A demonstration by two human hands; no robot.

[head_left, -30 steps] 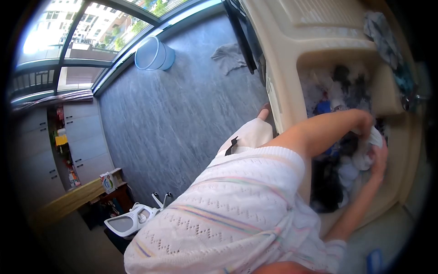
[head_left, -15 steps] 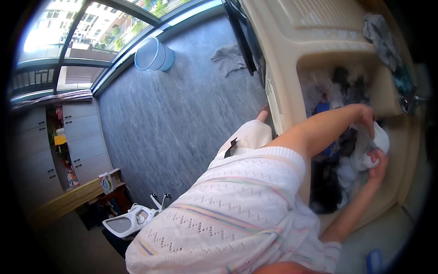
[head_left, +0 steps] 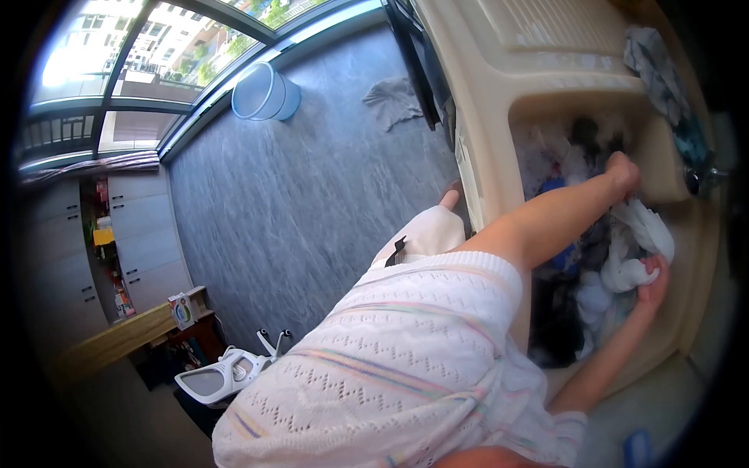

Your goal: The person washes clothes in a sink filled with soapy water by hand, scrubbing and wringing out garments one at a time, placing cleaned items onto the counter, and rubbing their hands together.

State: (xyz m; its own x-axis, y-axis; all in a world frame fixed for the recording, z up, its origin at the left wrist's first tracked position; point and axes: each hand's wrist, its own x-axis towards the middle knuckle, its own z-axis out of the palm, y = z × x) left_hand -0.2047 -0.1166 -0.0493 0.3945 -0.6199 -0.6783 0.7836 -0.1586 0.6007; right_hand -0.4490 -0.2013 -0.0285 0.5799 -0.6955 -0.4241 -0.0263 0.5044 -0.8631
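A wet white cloth (head_left: 646, 228) is stretched between my two hands over the sink basin (head_left: 511, 129). My left hand (head_left: 622, 173) is closed on its upper end, with the fingers bent down and partly hidden behind the wrist. Lower in the view, my right hand (head_left: 655, 279) has its fingers wrapped round a bunched part of the same cloth. Beneath lie soaking clothes: a blue piece (head_left: 552, 185), a black piece (head_left: 555, 316) and pale fabric (head_left: 593, 296) in cloudy water.
A ribbed washboard (head_left: 546, 23) is moulded beside the basin. A grey cloth (head_left: 654, 70) hangs over the sink's edge near the tap (head_left: 706, 178). On the floor stand a blue bucket (head_left: 265, 92) and a crumpled grey cloth (head_left: 392, 103). A white chair (head_left: 230, 377) is behind.
My left hand has moved up and away from my right hand, drawing the white cloth out longer. My right hand has shifted slightly down and right, still holding the cloth.
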